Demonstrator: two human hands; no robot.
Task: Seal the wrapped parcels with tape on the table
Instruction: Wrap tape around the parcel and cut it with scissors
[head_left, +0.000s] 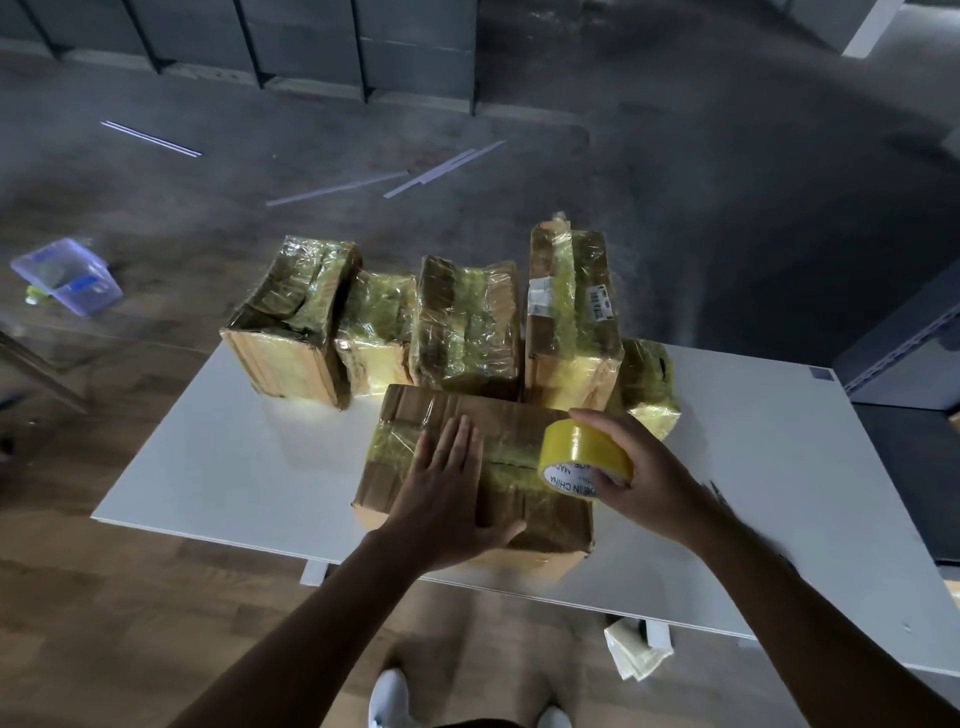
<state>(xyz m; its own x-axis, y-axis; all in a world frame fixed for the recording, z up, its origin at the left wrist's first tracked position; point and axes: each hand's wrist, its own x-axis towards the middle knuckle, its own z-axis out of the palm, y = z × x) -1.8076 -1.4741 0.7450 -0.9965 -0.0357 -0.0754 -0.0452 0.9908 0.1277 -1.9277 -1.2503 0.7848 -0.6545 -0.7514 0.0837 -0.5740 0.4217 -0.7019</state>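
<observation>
A: Dim room, wooden floor, and a white table (208, 467) in the middle. What is on it?

B: Six parcels of brown cardboard under shiny wrap. A row of parcels (467, 322), five of them, stands along the far edge. The front parcel (415, 410) lies flat by the near edge, just before the row.

A: Where is the left hand (447, 493)?

B: Flat on top of the front parcel, fingers straight and close together, thumb spread. It presses on a yellowish band of tape that crosses the top.

A: And the right hand (649, 478)?

B: It grips the tape roll (582, 457), fingers curled round the rim. The yellow roll is tilted and rests on the parcel's top at the right end of that band.

A: Anything on the floor?

B: A clear plastic tub (67, 275) far to the left, pale strips (441, 169) beyond the table, and white shoes (387, 696) at the bottom edge.
</observation>
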